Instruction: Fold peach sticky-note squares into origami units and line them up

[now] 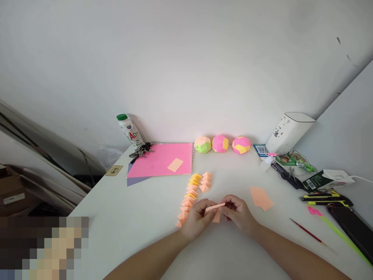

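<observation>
A narrow folded peach paper strip [215, 207] is pinched between my two hands near the front of the table. My left hand [198, 218] is closed on its left end, and my right hand [236, 213] grips the right end. Under the fingers, another peach paper piece [216, 216] shows in part. Beside my left hand runs a column of folded peach and yellow pieces [189, 196], with a shorter peach row [205, 182] to its right. Flat peach paper [261, 197] lies right of my right hand.
Three paper balls [220, 144] stand by the wall. At left are a pink sheet [163, 157], keys [142, 149] and a bottle [130, 131]. To the right lie a brush [307, 231], cutters [326, 198], a black phone-like object [354, 225] and a white container [287, 132].
</observation>
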Demonstrator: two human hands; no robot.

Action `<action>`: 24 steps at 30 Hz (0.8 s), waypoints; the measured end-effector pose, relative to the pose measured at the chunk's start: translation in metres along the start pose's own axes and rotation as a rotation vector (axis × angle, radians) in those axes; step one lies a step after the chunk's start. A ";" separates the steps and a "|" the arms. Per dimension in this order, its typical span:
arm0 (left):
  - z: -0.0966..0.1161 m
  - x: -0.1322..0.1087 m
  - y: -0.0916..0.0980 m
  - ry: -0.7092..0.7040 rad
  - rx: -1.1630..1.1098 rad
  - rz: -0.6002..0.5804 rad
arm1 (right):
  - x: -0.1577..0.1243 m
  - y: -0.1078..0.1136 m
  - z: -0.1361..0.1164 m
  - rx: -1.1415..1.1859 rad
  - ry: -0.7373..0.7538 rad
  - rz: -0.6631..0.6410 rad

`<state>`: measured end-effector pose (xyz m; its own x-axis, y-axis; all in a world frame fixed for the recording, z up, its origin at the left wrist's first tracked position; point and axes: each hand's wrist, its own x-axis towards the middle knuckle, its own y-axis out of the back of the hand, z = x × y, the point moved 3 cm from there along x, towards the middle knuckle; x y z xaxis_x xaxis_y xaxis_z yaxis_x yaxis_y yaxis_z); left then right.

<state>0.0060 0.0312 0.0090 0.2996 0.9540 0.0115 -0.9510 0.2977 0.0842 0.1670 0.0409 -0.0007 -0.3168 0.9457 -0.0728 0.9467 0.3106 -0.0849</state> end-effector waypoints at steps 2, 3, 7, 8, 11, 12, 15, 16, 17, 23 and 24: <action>0.000 0.000 0.000 -0.004 0.017 -0.001 | 0.000 0.000 -0.001 -0.006 -0.007 0.002; 0.000 0.000 0.001 -0.007 0.027 -0.001 | -0.001 0.000 -0.002 -0.008 -0.009 0.002; 0.001 0.000 0.001 -0.022 0.056 -0.004 | -0.002 0.000 -0.005 -0.015 -0.009 0.008; 0.002 0.000 0.001 -0.026 0.061 -0.003 | -0.002 0.000 -0.005 -0.016 -0.006 0.007; 0.002 0.000 0.000 -0.038 0.066 -0.007 | -0.001 0.000 -0.006 -0.018 0.007 -0.006; 0.002 0.000 -0.001 -0.038 0.063 -0.010 | -0.001 0.000 -0.006 -0.016 0.013 -0.008; 0.001 0.000 -0.001 -0.041 0.051 -0.014 | 0.000 0.000 -0.005 -0.007 0.022 -0.010; 0.001 0.000 -0.001 -0.044 0.048 -0.013 | 0.000 0.000 -0.005 -0.006 0.022 -0.011; 0.001 0.000 -0.001 -0.048 0.047 -0.013 | 0.000 0.000 -0.006 -0.006 0.020 -0.011; 0.000 0.000 0.000 -0.063 0.057 -0.014 | 0.000 0.000 -0.006 -0.007 0.013 -0.014; 0.000 0.000 0.000 -0.065 0.059 -0.014 | 0.000 0.000 -0.007 -0.007 0.012 -0.015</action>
<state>0.0063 0.0311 0.0088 0.3192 0.9447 0.0749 -0.9409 0.3066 0.1437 0.1672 0.0416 0.0058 -0.3299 0.9422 -0.0591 0.9424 0.3250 -0.0791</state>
